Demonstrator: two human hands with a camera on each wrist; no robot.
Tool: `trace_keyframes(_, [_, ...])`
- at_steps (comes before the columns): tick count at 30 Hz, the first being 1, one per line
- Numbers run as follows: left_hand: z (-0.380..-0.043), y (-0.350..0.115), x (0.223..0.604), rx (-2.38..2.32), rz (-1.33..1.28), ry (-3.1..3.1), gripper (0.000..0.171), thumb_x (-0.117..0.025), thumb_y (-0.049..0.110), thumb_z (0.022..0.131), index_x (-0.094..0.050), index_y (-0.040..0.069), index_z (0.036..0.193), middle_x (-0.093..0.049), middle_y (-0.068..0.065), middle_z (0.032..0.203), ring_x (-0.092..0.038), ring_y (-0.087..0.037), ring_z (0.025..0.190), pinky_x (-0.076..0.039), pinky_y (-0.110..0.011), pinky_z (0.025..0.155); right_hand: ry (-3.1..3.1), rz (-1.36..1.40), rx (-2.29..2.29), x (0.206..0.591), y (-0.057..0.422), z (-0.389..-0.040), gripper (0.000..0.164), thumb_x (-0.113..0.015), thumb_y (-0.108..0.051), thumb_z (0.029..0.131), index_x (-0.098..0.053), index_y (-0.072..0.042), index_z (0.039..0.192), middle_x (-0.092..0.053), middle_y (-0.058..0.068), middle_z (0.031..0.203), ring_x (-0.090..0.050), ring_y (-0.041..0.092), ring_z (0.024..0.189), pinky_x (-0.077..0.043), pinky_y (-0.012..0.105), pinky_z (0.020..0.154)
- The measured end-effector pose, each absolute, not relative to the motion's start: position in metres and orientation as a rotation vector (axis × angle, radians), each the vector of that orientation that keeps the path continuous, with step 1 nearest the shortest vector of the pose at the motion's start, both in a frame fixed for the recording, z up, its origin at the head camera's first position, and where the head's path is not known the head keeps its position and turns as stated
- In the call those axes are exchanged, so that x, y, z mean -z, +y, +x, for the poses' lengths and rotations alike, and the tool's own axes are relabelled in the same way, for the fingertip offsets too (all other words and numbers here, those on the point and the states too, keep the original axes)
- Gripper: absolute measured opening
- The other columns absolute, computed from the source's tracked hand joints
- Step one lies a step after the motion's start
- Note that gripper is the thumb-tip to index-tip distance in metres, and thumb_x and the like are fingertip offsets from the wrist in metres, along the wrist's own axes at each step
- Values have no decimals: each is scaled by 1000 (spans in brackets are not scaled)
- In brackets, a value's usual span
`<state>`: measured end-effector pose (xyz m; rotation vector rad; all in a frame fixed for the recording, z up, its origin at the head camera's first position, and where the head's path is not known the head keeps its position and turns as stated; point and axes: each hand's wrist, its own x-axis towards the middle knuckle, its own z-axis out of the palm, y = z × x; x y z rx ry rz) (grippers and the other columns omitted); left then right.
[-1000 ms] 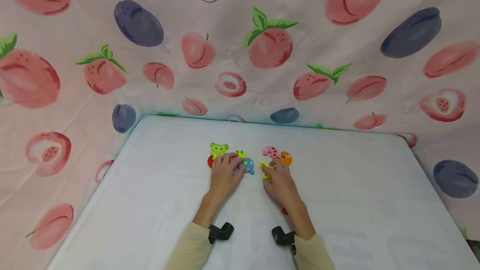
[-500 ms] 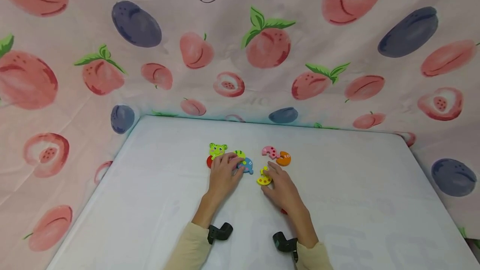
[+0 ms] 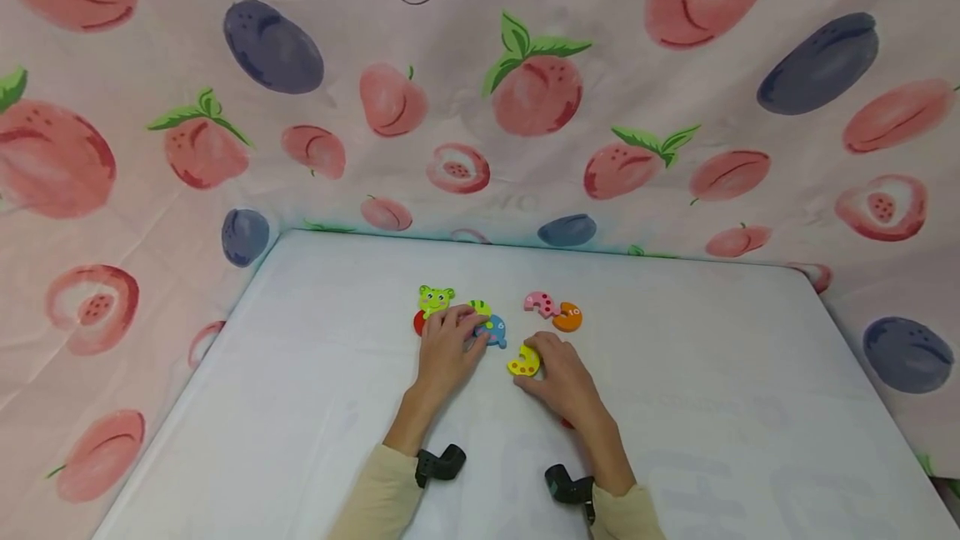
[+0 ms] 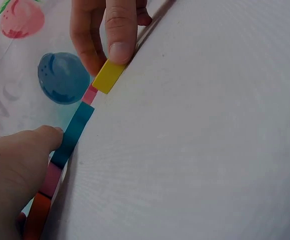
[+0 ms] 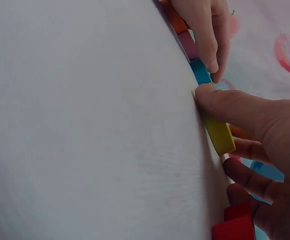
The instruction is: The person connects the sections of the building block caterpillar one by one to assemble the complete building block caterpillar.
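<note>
My left hand [image 3: 448, 348] rests over a row of joined wooden puzzle pieces, its thumb against the blue piece [image 3: 493, 330]. A green frog-like head piece [image 3: 435, 300] and part of a red piece [image 3: 418, 323] show past its fingers, with a striped green piece [image 3: 480, 307] beyond. Pink and orange pieces [image 4: 37, 215] lie under the palm in the left wrist view. Just to the right, my right hand [image 3: 562, 373] pinches a spotted yellow crescent puzzle piece [image 3: 524, 362] between thumb and fingers, close over the table and apart from the blue piece.
A spotted pink piece [image 3: 541, 304] and an orange piece [image 3: 567, 317] lie beyond my right hand. Red pieces [image 5: 235, 225] sit beneath the right hand's heel, mostly hidden from the head view. The white table [image 3: 300, 407] meets a fruit-print cloth [image 3: 465, 107] behind.
The yellow piece has come away from beside the pink and orange pieces, toward me and slightly left, turning in my right hand. My left hand stays in place.
</note>
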<state>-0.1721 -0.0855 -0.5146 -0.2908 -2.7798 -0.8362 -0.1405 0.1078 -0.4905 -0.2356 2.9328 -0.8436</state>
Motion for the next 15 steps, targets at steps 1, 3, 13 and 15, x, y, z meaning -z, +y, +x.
trace_keyframes(1, [-172, -85, 515, 832, -294, -2781, 31, -65, 34, 92, -67, 25, 122, -55, -3, 135, -42, -27, 126, -34, -50, 111, 2936, -235, 843, 491, 108, -140, 57, -80, -31, 79, -59, -11, 127, -57, 8, 134, -52, 26, 116, -48, 43, 103])
trace_keyframes(3, [-172, -85, 515, 825, -297, -2784, 31, -64, 34, 92, -67, 26, 122, -55, -4, 137, -42, -27, 127, -34, -50, 112, 2944, -237, 839, 492, 108, -140, 59, -80, -33, 78, -59, -11, 129, -56, 9, 135, -51, 28, 119, -48, 44, 103])
trace_keyframes(13, [-172, -85, 515, 825, -296, -2791, 32, -64, 35, 93, -66, 28, 124, -53, -3, 139, -40, -27, 129, -34, -50, 112, 2924, -278, 877, 496, 112, -140, 60, -80, -30, 78, -59, -12, 130, -56, 10, 132, -51, 28, 117, -49, 45, 102])
trace_keyframes(15, [-172, -85, 515, 820, -294, -2796, 32, -63, 35, 93, -66, 28, 124, -53, -3, 140, -40, -26, 129, -33, -49, 112, 2927, -271, 883, 497, 112, -140, 60, -80, -31, 78, -59, -12, 130, -56, 10, 132, -51, 28, 118, -48, 45, 103])
